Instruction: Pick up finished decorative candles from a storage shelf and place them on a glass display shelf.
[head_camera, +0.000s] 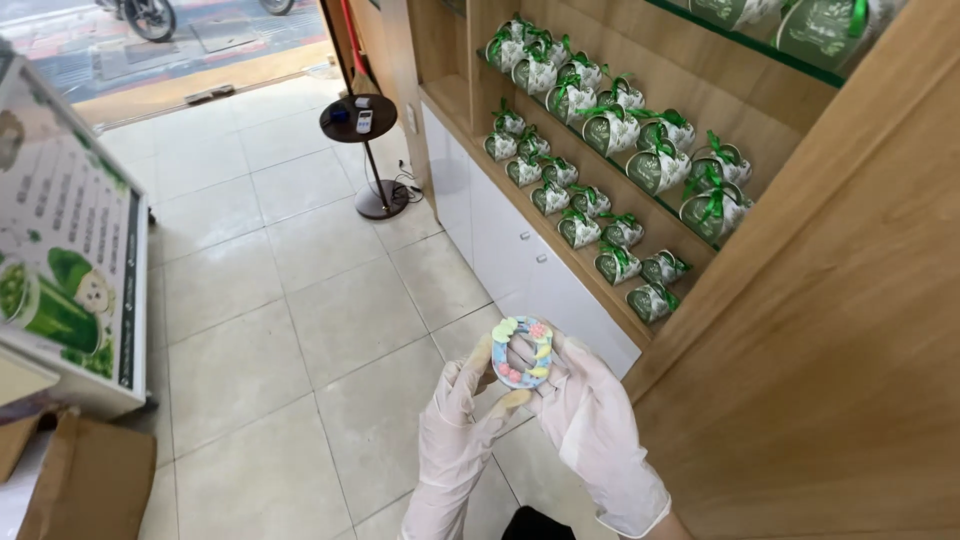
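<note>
Both hands wear thin white gloves and are raised over the tiled floor (300, 330). The left hand (462, 415) and the right hand (590, 415) are closed together on a small pastel ring (522, 352), gripping it between the fingertips at chest height. The ring is oval, with blue, yellow, green and pink segments, and faces the camera. To the right, wooden shelves (690, 255) carry rows of green-ribboned gift boxes (655, 165). A round stand (358, 118) is near the doorway. A cardboard box (90, 480) and a sign (60, 260) are at left.
</note>
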